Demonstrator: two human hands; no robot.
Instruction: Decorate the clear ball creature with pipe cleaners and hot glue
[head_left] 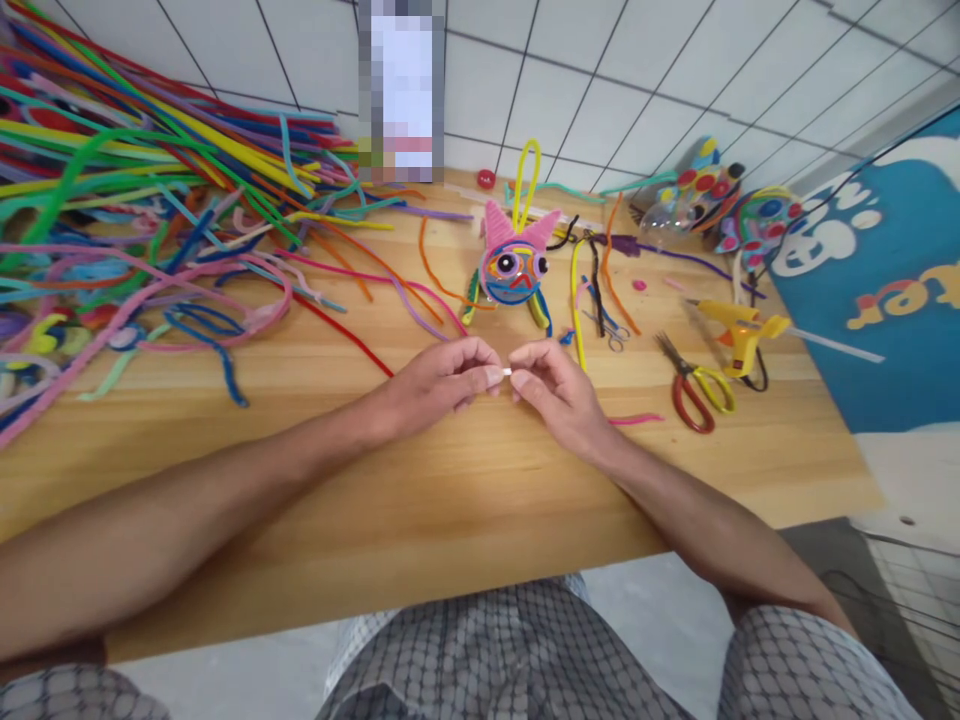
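Observation:
My left hand (459, 377) pinches one end of a small white piece (507, 372) between thumb and fingers. At its other end are the closed fingertips of my right hand (559, 392). The piece is too small to name, and the fingers cover most of it. Just beyond both hands stands a figure (515, 268) made of coloured pipe cleaners, with pink pointed ears, googly eyes and a yellow loop (528, 180) on top. Neither hand touches it.
Loose pipe cleaners (202, 170) lie heaped on the left of the wooden table (420, 510). On the right are scissors (694, 390) and a yellow glue gun (742, 335). Two decorated figures (761, 225) stand at the back right, near a tiled wall (585, 80).

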